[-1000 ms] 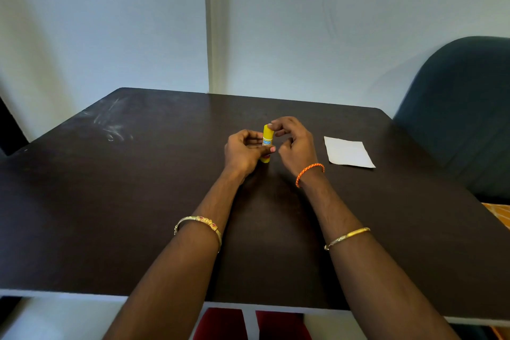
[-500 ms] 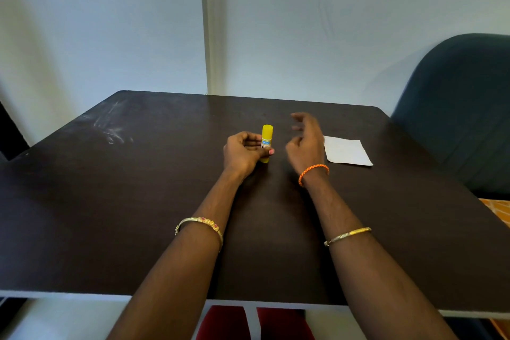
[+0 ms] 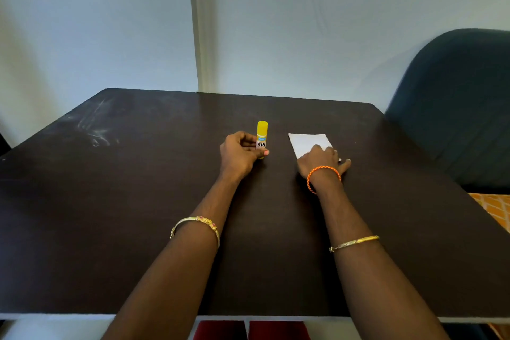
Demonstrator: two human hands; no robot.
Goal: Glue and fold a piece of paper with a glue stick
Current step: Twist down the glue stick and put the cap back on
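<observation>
Two grips work apart: your left hand (image 3: 239,152) pinches the upright glue stick (image 3: 261,138); your right hand (image 3: 320,160) lies spread flat on the paper (image 3: 308,141) on the bench (image 3: 138,201).

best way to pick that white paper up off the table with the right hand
Take the paper by its near edge, coming from the person's side. It lies flat on the table, so a pinch from above finds nothing; the right hand already rests on that edge and could slide it or lift a corner.

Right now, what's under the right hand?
The right hand lies flat on the white paper, covering its near part; the far part shows on the table. Anything else beneath the palm is hidden.
</observation>
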